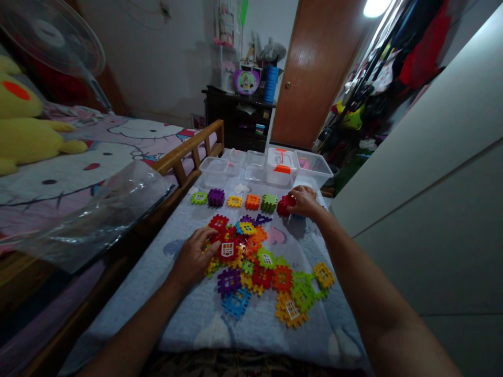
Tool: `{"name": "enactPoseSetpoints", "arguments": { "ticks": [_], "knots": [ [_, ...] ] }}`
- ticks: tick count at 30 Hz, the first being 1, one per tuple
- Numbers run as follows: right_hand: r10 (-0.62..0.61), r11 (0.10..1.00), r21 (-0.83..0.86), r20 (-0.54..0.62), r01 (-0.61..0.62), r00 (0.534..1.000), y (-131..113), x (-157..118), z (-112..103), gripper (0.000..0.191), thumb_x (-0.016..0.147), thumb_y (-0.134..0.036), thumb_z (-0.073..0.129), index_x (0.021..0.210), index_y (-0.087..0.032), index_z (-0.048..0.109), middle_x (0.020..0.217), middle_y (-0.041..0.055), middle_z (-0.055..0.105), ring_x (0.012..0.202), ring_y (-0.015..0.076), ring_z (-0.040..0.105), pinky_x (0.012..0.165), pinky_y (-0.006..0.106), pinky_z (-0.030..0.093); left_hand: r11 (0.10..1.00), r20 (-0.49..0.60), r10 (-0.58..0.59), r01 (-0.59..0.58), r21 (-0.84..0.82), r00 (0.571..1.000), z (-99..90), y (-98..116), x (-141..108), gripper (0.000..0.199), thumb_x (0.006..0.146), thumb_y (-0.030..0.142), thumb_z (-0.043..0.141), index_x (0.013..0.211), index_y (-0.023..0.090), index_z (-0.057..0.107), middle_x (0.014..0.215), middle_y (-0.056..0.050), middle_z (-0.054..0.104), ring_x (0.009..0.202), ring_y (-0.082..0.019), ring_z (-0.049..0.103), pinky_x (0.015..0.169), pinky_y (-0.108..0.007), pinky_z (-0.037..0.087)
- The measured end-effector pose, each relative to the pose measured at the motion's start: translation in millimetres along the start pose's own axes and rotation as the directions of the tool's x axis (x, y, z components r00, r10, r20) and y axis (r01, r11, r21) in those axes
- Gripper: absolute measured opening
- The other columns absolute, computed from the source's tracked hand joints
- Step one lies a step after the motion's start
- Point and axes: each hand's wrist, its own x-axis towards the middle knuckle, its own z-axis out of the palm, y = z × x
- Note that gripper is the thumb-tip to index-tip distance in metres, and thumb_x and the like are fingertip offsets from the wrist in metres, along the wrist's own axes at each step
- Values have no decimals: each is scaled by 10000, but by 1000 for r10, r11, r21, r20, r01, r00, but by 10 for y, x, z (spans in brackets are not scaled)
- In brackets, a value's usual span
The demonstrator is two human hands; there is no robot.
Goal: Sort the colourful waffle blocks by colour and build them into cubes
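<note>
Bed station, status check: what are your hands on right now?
Right hand gripping red block. Left hand on tile pile. Plastic tubs farther back, out of the way.

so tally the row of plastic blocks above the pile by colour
lime green block: 1
purple block: 1
yellow block: 1
orange block: 1
green block: 1
red block, held in the right hand: 1
total: 6

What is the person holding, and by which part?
The right hand holds a red block by its right side; the left hand rests on tiles, seemingly holding nothing.
</note>
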Motion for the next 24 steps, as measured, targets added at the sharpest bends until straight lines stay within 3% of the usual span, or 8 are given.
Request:
{"name": "enactPoseSetpoints", "arguments": {
  "ticks": [10,15,17,20,22,24],
  "knots": [
    [31,999,-32,130,-27,991,-33,58,42,445,738,-401,710,1136,-202,717,1320,141,562,1217,356,435,1012,480,334,1000,17,-20,20,9,1000,-1,-3,-8,404,922,511,494,1104,188,654,1184,-97,652,1142,-265,620,1032,-432,491],
    [11,1000,-16,113,-9,994,-18,36,66,445,721,-378,726,1128,-197,716,1293,139,577,1205,355,447,1030,483,330,1000,17,-7,7,12,1000,3,-14,-11,408,924,512,499,1111,183,652,1192,-99,649,1145,-264,618,1037,-434,487],
    [10,1000,-2,65,-10,998,-32,-5,52,493,710,-375,739,1163,-184,701,1307,149,579,1225,365,443,1043,501,323,1000,17,-3,3,13,1000,0,-12,-12,402,927,507,501,1114,184,651,1189,-97,650,1138,-259,620,1031,-427,492],
    [-7,998,54,-123,14,992,-121,-119,10,502,754,-360,700,1220,-175,672,1307,157,592,1240,377,445,1037,519,328,1000,18,3,-3,7,1000,-5,-4,-14,389,935,497,498,1115,188,650,1187,-94,649,1132,-255,621,1015,-421,500],
    [-60,987,130,-252,95,966,-249,-229,-6,422,810,-315,633,1204,-171,674,1244,154,623,1189,351,491,1005,491,366,1000,20,6,-6,3,1000,-7,4,-15,380,939,491,496,1113,190,649,1183,-93,649,1131,-255,620,1009,-422,502],
    [-165,942,241,-270,232,949,-430,-351,9,339,842,-259,582,1148,-155,685,1127,143,660,1069,293,563,960,433,417,1000,23,8,-8,-1,1000,-9,13,-18,372,939,485,501,1115,192,647,1180,-91,650,1134,-255,617,1009,-421,500]
  ]
}}
